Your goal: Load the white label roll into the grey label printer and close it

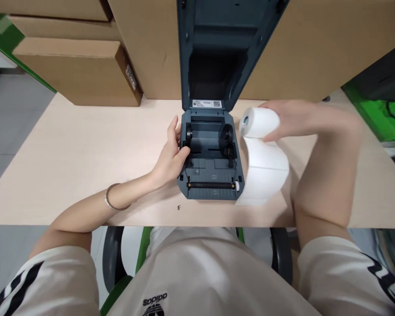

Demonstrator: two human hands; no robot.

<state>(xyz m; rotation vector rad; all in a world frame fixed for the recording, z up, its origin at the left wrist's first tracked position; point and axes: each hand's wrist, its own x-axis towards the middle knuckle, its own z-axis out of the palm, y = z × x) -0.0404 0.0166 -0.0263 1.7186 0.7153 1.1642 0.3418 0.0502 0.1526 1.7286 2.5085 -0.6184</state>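
Paper roll [261, 123] right of centre, right hand [283, 116] fingers closed round its right end. Left hand [171, 160] pinches open printer [213, 164] by its left wall. Roll probably light, tail floppy, creases easily; hold by the ends.

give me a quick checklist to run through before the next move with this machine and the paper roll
1. Lid raised: ok, it stands open.
2. Left hand at the machine: ok, thumb over its left edge.
3. Paper roll in the right hand: ok.
4. Roll inside the machine: not ok, it is held to the right of it.
5. Loose strip wound up: not ok, it trails from the roll.
6. Roll's width matches the black discs' spacing: cannot tell.
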